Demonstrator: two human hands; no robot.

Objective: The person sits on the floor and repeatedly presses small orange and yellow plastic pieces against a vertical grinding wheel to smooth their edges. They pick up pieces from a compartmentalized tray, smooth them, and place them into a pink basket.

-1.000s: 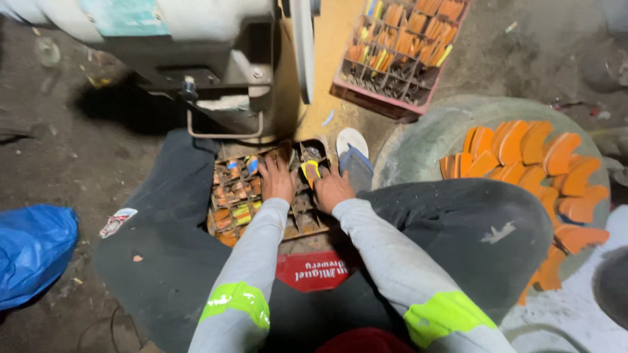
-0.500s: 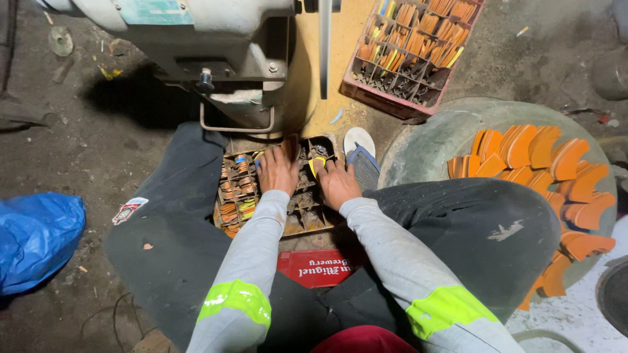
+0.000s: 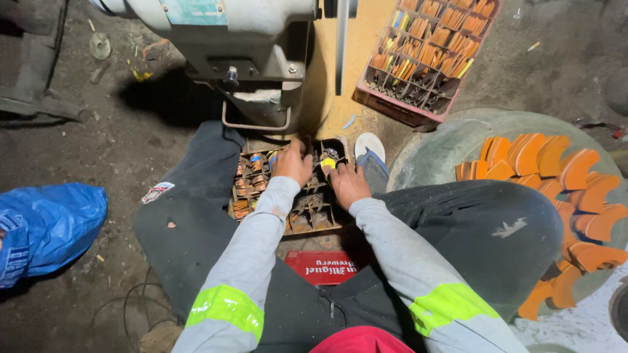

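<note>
I sit on the ground with a divided crate [image 3: 243, 196] of small orange and brown pieces between my legs. My left hand [image 3: 294, 163] rests on the crate's far middle, fingers curled down into the compartments. My right hand [image 3: 348, 185] lies on the crate's right side next to a small yellow piece [image 3: 328, 163]. Whether either hand grips a piece is hidden by the fingers. Both sleeves are grey with yellow reflective bands.
A grey-green machine [image 3: 248, 46] stands just beyond the crate. A red crate [image 3: 428, 52] of orange pieces sits at the back right. Curved orange pieces [image 3: 556, 170] are fanned over a round grey tub at right. A blue bag [image 3: 46, 225] lies at left. A sandal [image 3: 371, 160] is beside my right hand.
Both hands have stayed on the crate, shifting only slightly among the compartments. The view has drifted a little as my head moved.
</note>
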